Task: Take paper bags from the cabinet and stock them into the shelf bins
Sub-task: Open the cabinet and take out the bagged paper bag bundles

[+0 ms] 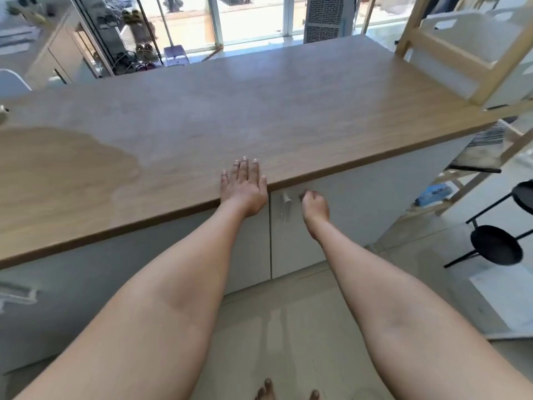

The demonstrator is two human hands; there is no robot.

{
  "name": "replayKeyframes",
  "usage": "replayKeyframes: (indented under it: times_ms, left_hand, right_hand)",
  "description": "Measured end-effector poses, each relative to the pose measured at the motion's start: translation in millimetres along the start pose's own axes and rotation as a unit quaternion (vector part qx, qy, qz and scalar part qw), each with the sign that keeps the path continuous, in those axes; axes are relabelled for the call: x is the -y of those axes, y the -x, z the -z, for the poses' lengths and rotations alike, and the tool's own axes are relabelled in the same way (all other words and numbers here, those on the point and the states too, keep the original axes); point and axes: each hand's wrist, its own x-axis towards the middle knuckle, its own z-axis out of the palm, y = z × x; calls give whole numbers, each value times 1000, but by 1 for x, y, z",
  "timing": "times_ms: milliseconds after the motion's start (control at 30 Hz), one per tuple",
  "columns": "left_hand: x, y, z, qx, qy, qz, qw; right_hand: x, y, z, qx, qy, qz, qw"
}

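Left hand (244,184) flat, fingers spread, palm down on the wooden countertop (259,116) at its near edge, holding nothing; right hand (315,204) below that edge, fingers loosely curled in front of the white cabinet (360,203), just right of the small door handle (286,196) and apart from it, gripping nothing. Cabinet doors closed under the countertop, paper bags not visible, wooden shelf unit (461,53) with white bins (455,33) at the countertop's far right end, black stool (499,241) on the floor right of the cabinet.
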Motion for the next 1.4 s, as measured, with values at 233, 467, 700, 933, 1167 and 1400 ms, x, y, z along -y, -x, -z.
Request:
replayKeyframes:
  times_ms: [233, 467, 700, 933, 1167, 1400]
  left_hand:
    - [5, -4, -2, 19, -19, -4, 1000]
    - [-12, 6, -5, -4, -14, 30, 999]
    - [-71, 3, -11, 5, -35, -56, 998]
    - [-129, -12, -17, 23, -71, -121, 990]
    - [-191, -28, -30, 21, -88, -166, 982]
    - [-260, -42, -49, 8, -89, -151, 984]
  right_hand:
    - [3, 11, 1, 171, -17, -61, 983]
    - [-14, 39, 99, 252, 18, -225, 941]
    - [-34, 45, 175, 242, 271, -267, 893]
    - [-64, 39, 212, 5, 462, -166, 871]
    - [-112, -3, 263, -43, 525, -182, 830]
    - [-116, -51, 324, -78, 470, -202, 855]
